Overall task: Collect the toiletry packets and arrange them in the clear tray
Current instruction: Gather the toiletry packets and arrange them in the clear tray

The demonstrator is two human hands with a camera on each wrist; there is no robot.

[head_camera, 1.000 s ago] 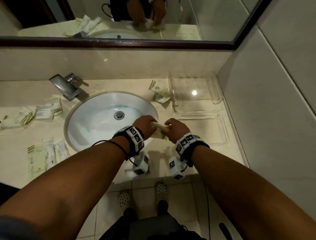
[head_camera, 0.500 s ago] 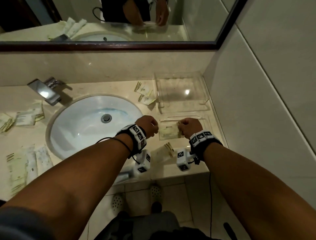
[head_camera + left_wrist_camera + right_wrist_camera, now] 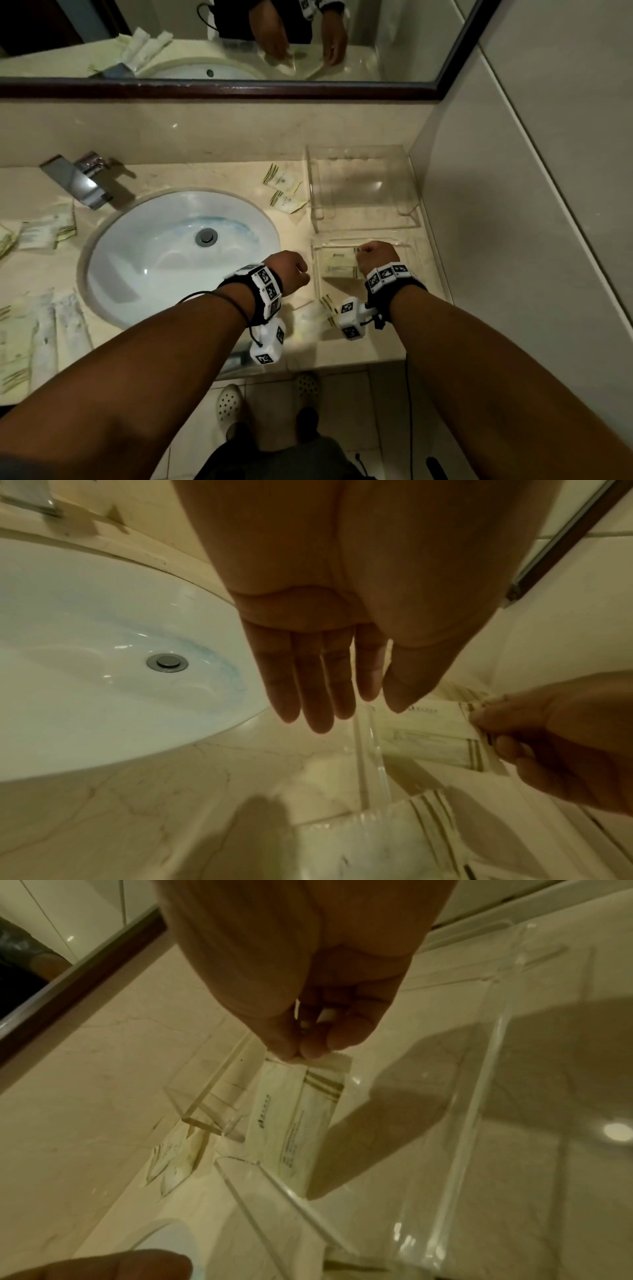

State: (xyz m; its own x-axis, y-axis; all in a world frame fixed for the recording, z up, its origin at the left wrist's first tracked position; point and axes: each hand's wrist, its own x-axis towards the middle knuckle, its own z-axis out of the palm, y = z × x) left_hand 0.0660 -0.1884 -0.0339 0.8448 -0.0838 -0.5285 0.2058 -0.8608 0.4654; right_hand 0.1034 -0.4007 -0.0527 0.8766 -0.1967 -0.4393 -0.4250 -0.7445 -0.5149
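Observation:
A low clear tray (image 3: 416, 276) lies on the counter right of the sink. Cream toiletry packets (image 3: 337, 264) with olive stripes lie inside it, against its left wall (image 3: 368, 753). My right hand (image 3: 359, 255) pinches their striped end between thumb and fingertips (image 3: 301, 1051); the packets (image 3: 301, 1123) stretch away from it along the tray floor. My left hand (image 3: 297, 270) hovers just left of the tray, empty, its fingers (image 3: 322, 712) straight and pointing down. More packets (image 3: 320, 310) lie at the counter's front edge between my wrists.
A taller clear stand (image 3: 359, 185) sits behind the tray by the wall. Loose packets lie behind the sink's right side (image 3: 283, 192), left of it (image 3: 44, 229) and front left (image 3: 34, 335). The basin (image 3: 154, 274) and faucet (image 3: 78, 181) fill the middle; a tiled wall closes the right.
Both hands held the packets together at the sink's front rim. The right hand carried them right into the tray; the left hand let go and stays beside it.

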